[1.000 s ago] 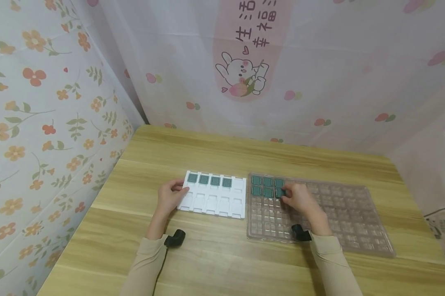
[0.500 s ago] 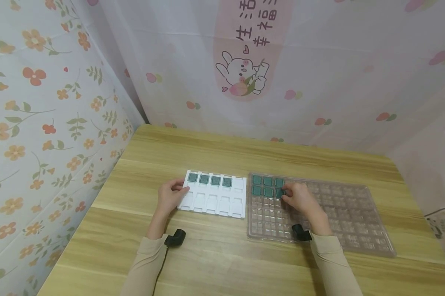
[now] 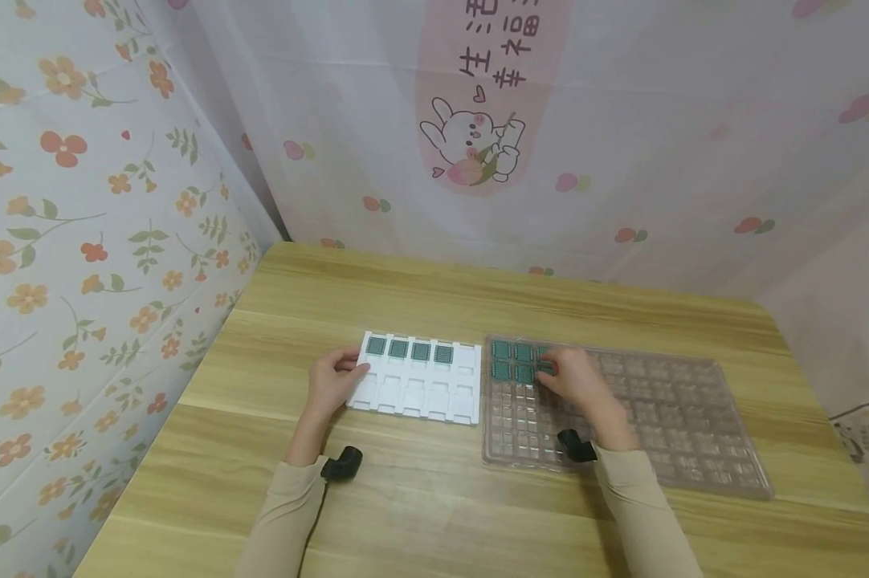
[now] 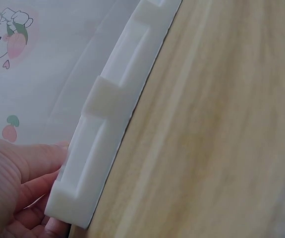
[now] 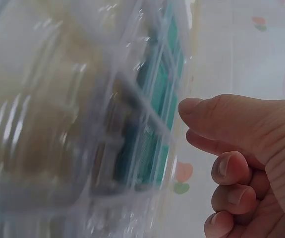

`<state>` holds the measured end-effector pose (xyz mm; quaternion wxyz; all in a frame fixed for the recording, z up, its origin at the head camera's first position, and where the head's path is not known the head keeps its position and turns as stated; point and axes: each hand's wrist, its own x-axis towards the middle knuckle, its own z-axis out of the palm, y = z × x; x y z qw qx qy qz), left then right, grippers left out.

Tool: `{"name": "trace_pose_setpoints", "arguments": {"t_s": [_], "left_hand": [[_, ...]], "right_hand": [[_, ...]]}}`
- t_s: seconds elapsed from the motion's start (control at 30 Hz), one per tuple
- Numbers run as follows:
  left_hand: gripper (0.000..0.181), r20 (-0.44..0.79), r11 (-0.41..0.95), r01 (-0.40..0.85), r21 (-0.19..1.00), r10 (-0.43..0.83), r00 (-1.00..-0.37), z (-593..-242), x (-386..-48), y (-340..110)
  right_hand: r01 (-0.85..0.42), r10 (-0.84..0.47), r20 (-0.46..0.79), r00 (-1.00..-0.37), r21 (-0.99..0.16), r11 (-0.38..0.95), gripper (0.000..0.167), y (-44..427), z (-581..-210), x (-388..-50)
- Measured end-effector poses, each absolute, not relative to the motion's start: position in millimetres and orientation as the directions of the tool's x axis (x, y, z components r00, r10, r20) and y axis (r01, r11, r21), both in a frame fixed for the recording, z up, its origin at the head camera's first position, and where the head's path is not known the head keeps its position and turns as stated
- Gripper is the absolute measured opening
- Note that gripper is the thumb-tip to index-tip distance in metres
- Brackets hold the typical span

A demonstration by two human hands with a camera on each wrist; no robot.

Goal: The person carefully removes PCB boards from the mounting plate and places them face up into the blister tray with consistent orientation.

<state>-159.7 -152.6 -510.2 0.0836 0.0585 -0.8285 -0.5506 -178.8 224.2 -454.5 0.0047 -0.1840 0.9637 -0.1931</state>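
My left hand grips the left edge of a white plastic tray, thumb on top; some fingers are hidden. Several small green square chips fill most of its back row. To its right lies a clear blister tray, with more green chips in its back left pockets. Over the third column of these, my right hand reaches down and partly covers the chips. In the right wrist view, its thumb and index finger are slightly apart, with nothing visible between them; the other fingers are curled.
Both trays lie on a wooden table, nearly side by side. A printed curtain hangs behind the table, and a floral one on the left. A black wrist device sits at the left cuff, another at the right.
My right hand has shifted a little left and toward the back, now covering more of the third-column chips. The left hand and the white tray stay where they were.
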Motion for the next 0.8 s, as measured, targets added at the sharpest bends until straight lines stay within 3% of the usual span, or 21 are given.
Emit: {"name": "trace_pose_setpoints", "arguments": {"t_s": [0.5, 0.8], "left_hand": [[0.028, 0.020, 0.403, -0.059, 0.913, -0.188, -0.982, -509, -161, -154], [0.028, 0.014, 0.397, -0.064, 0.915, -0.192, -0.981, -509, -161, -153]], "right_hand": [[-0.383, -0.383, 0.090, -0.920, -0.422, 0.822, 0.027, 197, -452, -186], [-0.367, -0.400, 0.047, -0.915, -0.508, 0.780, 0.028, 179, -446, -188]]}}
